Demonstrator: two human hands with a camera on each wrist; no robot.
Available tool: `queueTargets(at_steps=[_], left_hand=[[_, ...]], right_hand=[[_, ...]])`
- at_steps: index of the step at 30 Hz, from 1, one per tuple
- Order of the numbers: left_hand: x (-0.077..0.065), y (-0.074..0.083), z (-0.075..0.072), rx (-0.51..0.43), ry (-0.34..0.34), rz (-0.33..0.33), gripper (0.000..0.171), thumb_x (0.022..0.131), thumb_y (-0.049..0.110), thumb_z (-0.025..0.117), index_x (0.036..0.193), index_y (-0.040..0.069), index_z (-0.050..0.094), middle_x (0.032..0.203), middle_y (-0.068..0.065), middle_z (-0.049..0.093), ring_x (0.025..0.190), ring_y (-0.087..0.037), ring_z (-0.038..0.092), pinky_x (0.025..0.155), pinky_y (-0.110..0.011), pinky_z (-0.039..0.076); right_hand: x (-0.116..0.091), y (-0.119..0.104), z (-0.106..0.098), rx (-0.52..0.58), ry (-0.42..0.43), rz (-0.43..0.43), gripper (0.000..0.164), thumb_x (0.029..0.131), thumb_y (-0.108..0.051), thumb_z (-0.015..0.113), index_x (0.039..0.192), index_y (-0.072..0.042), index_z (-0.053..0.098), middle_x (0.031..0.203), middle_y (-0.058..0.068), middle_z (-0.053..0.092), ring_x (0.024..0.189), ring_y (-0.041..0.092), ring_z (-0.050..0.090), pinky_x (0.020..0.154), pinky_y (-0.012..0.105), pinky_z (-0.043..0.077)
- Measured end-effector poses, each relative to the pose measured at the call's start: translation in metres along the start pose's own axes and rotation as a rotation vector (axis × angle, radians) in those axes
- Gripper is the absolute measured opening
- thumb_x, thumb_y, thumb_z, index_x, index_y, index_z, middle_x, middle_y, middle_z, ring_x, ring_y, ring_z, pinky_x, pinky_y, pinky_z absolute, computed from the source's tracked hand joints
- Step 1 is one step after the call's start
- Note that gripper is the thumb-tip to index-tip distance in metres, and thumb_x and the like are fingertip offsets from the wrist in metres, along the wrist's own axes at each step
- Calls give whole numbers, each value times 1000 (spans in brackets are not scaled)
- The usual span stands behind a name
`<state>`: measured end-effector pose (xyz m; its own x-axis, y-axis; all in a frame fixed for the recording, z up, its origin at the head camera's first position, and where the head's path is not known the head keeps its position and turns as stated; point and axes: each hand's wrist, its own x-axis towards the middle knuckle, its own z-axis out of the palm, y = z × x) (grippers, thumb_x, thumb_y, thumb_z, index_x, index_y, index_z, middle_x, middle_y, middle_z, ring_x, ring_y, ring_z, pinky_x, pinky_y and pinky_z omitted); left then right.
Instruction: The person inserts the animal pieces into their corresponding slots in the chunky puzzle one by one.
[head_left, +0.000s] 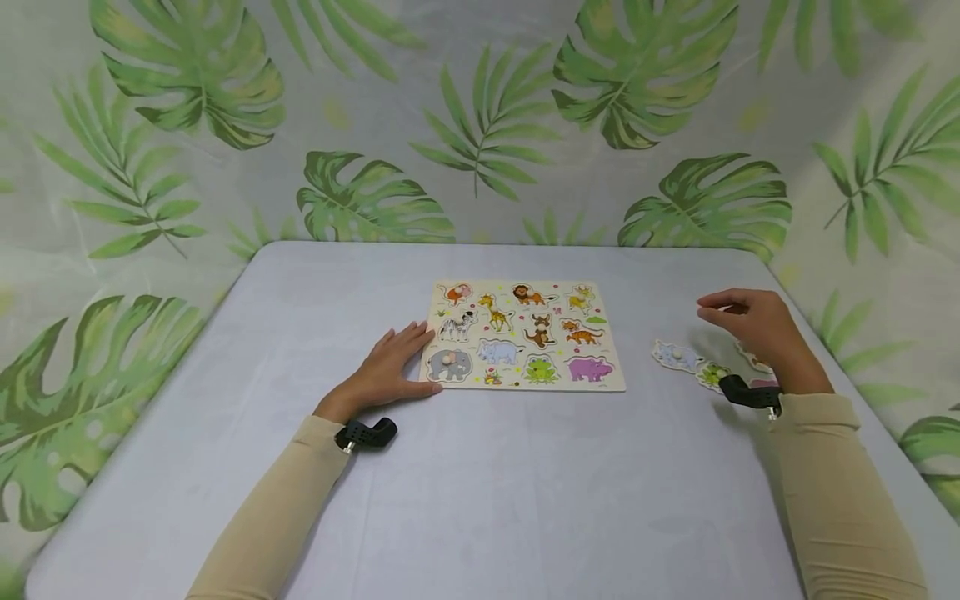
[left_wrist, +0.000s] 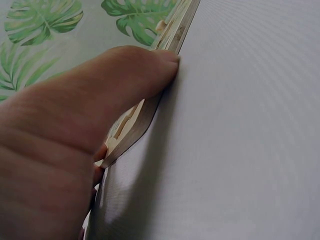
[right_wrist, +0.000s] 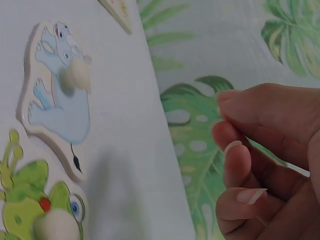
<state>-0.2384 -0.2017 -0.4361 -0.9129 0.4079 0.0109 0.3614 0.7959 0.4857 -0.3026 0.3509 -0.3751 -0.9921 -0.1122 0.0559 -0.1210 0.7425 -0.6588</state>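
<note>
Rests the left hand against the puzzle board at eight o'clock, with fingers straight and relaxed at the nine-o'clock edge and the thumb against the six-o'clock edge, gripping nothing; probably spans that corner to steady the wood rather than lift it; has the board lying flat on the surface, near twelve o'clock from the person, presumably for easy reach by either hand; holds the right hand raised at three o'clock from the board, with fingers loosely bent, tips near one another and nothing visible between them; seems stationed over the loose pieces, perhaps to have their knobs within pinching reach; has the rhino piece face up, about half past three from the board, with its knob standing proud, and the frog piece touching or slightly overlapping it at four o'clock, likely gathered together for convenience; leaves other loose pieces partly hidden by the right wrist, too covered to identify; shows no knob on the board's rhino picture at seven o'clock or frog picture between five and six, suggesting bare recesses; shows a knob on the elephant at eight o'clock, apparently seated in its slot.
</note>
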Motion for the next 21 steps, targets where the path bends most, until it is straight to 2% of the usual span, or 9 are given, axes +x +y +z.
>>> queueTargets(at_steps=[3,5,10,15,18,21], left_hand=[[-1,0,0,0,3,-2,98,79,59,69,153,13,27,160,-4,18,148,-19,8,119,-40,0],[-1,0,1,-3,6,2,97,79,59,69,153,13,27,160,-4,18,148,-20,8,119,-40,0],[-3,2,1,-19,7,9,97,79,58,70,153,11,29,160,-6,19,148,-22,9,119,-41,0],[-4,3,2,1,16,15,95,79,55,71,152,9,31,159,-8,22,148,-23,12,119,-43,3],[-4,3,1,5,22,15,94,79,54,71,151,9,31,159,-8,22,147,-23,13,119,-42,3],[-3,3,0,6,22,17,94,79,54,71,151,9,31,159,-8,22,147,-24,13,119,-42,3]], right_hand=[[-1,6,-4,31,-26,28,54,88,-49,65,122,-6,65,103,-1,63,72,24,56,50,36,47],[-2,11,-7,27,-37,36,55,88,-49,65,123,-6,64,104,-3,62,72,22,58,52,37,49],[-5,23,-15,-49,-78,20,53,91,-45,64,125,-5,63,119,13,61,83,6,59,63,32,52],[-6,30,-19,-95,-119,37,54,92,-43,63,127,-2,62,126,23,57,79,-7,54,64,27,51],[-6,33,-23,-113,-126,45,54,92,-42,63,127,-1,62,127,25,56,79,-9,52,65,26,50],[-7,38,-27,-120,-127,59,54,92,-42,64,125,0,62,126,25,56,79,-6,53,64,27,50]])
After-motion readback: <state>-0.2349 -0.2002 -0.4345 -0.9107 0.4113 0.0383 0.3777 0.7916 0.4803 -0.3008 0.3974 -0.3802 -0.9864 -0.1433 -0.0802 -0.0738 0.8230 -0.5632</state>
